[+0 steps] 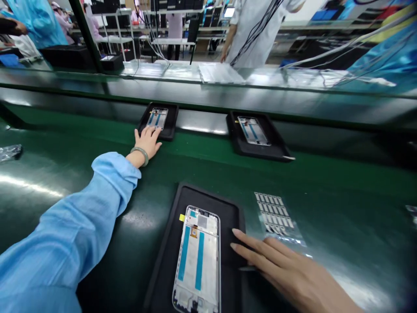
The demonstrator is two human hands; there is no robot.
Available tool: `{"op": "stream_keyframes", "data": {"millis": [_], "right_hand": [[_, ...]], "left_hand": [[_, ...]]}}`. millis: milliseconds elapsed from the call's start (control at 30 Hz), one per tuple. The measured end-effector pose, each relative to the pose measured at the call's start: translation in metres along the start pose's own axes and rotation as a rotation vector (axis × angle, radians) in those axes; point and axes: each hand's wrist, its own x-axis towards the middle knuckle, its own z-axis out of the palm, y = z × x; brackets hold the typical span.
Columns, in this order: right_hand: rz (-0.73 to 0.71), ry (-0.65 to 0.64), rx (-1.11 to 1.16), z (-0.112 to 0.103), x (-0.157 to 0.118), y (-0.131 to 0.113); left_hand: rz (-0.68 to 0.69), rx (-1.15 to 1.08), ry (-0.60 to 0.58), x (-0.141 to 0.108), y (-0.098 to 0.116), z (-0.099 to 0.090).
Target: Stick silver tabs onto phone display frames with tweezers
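My left hand reaches far out, fingers spread over the near edge of a black tray that carries a phone frame. Close to me lies a second black tray with a larger-looking silver phone frame; two blue strips, a small orange flex piece and a yellow tab show on it. At that tray's right edge is my right hand, index and middle fingers stretched out. A thin grey pointed tool sticks out from under those fingers, apparently held; its rest is hidden.
Another black tray with a phone frame sits at the far right. A sheet of small silvery stickers lies on the green table. A clear plastic bag is at left. A raised shelf crosses behind; people stand beyond.
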Motion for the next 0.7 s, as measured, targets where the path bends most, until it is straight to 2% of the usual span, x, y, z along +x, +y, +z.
{"op": "stream_keyframes", "data": {"millis": [67, 133, 233, 300, 400, 533, 633, 700], "right_hand": [[-0.029, 0.016, -0.007, 0.004, 0.013, 0.012], [-0.044, 0.061, -0.017, 0.010, 0.030, 0.029], [-0.036, 0.048, -0.027, 0.019, 0.062, 0.060], [0.077, -0.029, -0.026, 0.022, 0.086, 0.081], [0.268, -0.092, -0.026, 0.026, 0.125, 0.105], [0.537, -0.012, -0.083, 0.036, 0.178, 0.122], [0.706, -0.006, -0.042, 0.039, 0.207, 0.129], [0.755, -0.015, 0.034, 0.030, 0.213, 0.132]], "left_hand": [[0.017, 0.051, -0.050, 0.020, -0.016, 0.003], [0.040, 0.103, -0.083, 0.029, -0.030, 0.001], [0.047, 0.176, -0.079, 0.029, -0.050, -0.011], [0.044, 0.218, -0.055, 0.022, -0.065, -0.025], [0.049, 0.268, -0.015, 0.002, -0.086, -0.045], [0.085, 0.313, 0.022, -0.039, -0.101, -0.060], [0.138, 0.321, 0.043, -0.076, -0.099, -0.064], [0.186, 0.311, 0.044, -0.101, -0.090, -0.067]]}}
